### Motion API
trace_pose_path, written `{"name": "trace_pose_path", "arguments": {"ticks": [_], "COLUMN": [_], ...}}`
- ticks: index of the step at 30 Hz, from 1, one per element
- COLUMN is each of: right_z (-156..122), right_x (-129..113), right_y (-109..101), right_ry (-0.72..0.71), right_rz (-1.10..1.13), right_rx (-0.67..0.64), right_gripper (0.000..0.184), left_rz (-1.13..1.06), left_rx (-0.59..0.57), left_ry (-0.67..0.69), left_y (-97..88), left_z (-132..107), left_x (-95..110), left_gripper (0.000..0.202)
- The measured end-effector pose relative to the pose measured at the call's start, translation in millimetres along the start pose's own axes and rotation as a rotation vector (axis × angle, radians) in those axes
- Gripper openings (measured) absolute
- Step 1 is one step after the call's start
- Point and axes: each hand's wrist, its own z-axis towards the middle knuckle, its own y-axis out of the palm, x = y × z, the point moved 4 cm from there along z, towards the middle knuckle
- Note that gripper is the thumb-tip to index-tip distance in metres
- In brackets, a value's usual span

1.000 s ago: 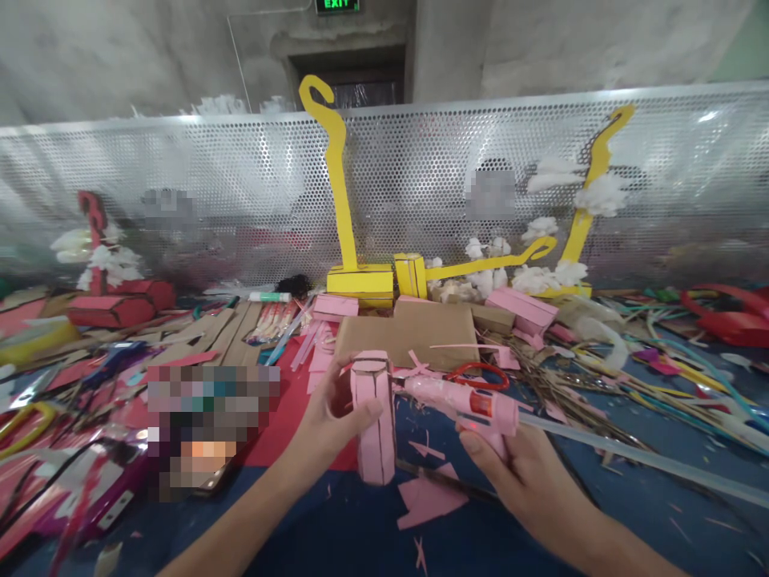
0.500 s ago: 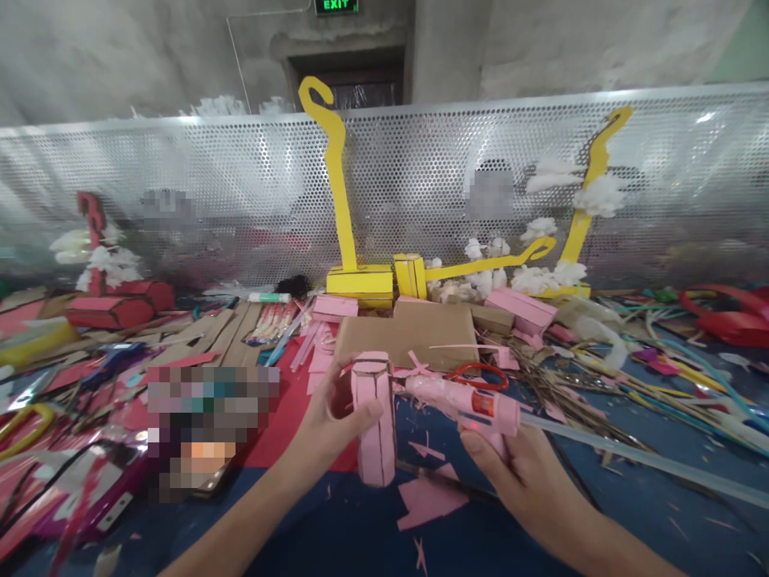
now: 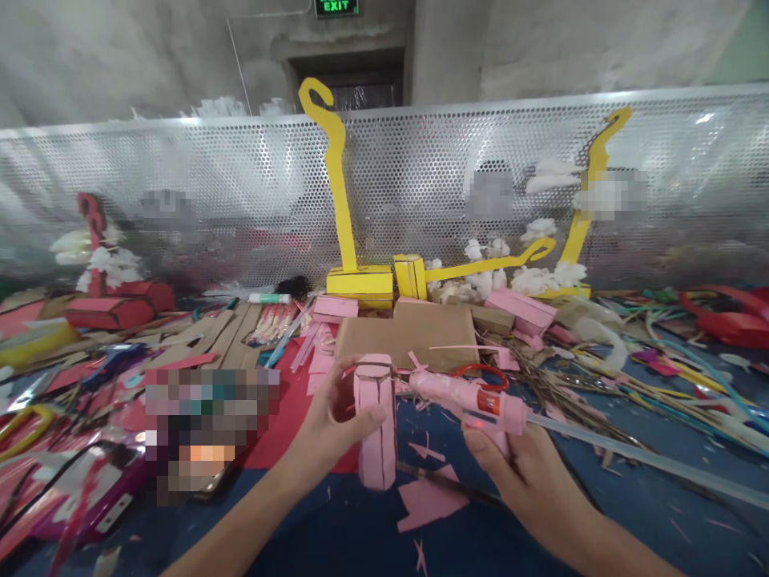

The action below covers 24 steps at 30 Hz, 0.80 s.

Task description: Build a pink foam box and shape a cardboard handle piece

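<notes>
My left hand [image 3: 340, 421] is closed round a pink paper-covered cardboard box [image 3: 376, 437], long and many-sided, held upright with brown edges showing. In my right hand [image 3: 522, 473] is a pink hot glue gun [image 3: 462, 398] with an orange window and a long clear glue stick [image 3: 637, 449] out of its back. The gun's nozzle points left, close to the box's upper right side; whether it touches cannot be made out. Below lie pink paper scraps [image 3: 432, 497] on the blue tabletop. Behind the gun are the red handles of scissors [image 3: 489, 373].
A brown cardboard sheet [image 3: 414, 336] lies behind my hands. Beyond it stand yellow hook-topped cardboard pieces [image 3: 341, 200] against a perforated metal panel [image 3: 240, 184]. Pink boxes [image 3: 521, 311], cardboard strips [image 3: 225, 336] and a red sheet [image 3: 276, 417] lie about. Wires and twigs fill the right side.
The glue gun has shifted slightly to the right, its nozzle a little further from the box. The box has moved only a trace down and right in my left hand.
</notes>
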Motion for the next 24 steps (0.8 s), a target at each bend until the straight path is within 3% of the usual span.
{"name": "trace_pose_path", "arguments": {"ticks": [15,24], "right_z": [0.7,-0.8], "right_x": [2.5,2.3], "right_y": [1.7,-1.2], "right_ry": [-0.012,-0.040], "right_rz": [0.046,0.000], "right_rx": [-0.014,0.071], "right_gripper": [0.053,0.053], "left_rz": [-0.031,-0.046], "left_rx": [0.007,0.004], "left_ry": [-0.024,-0.031], "left_y": [1.7,2.7], "left_z": [-0.6,0.2], "left_x": [3.1,3.1], "left_gripper": [0.056,0.057]}}
